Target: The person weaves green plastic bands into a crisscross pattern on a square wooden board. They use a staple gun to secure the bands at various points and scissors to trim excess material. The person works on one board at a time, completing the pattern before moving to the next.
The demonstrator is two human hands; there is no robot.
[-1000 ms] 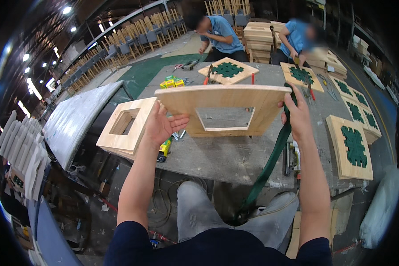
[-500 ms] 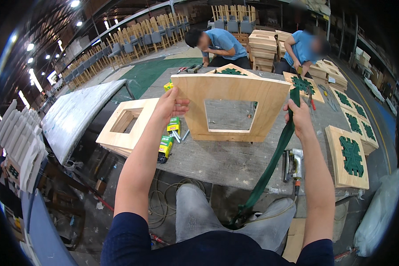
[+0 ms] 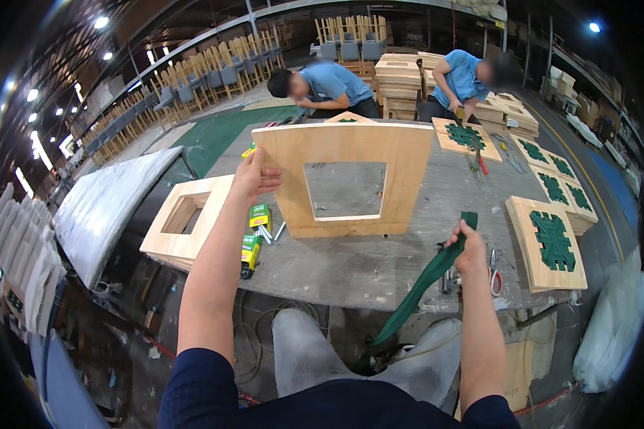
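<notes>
My left hand grips the left edge of a plywood panel that stands upright on the grey worktable. A square opening is cut through the panel. Over the table's near right part, my right hand is closed on a strip of green webbing, pinched close to its upper end. The strip hangs down toward my lap, where its lower part is hard to make out. Behind the right hand a nail gun is mostly hidden, and red-handled scissors lie just right of the wrist.
Left stands a stack of cut-out panels, beside green-yellow boxes of staples. Right lie panels with woven green webbing. Across the table one person leans on it; another works on a webbed panel.
My right hand has moved down and toward me, away from the panel's right edge, carrying the webbing end. The left hand still holds the panel. The whole view has shifted slightly.
</notes>
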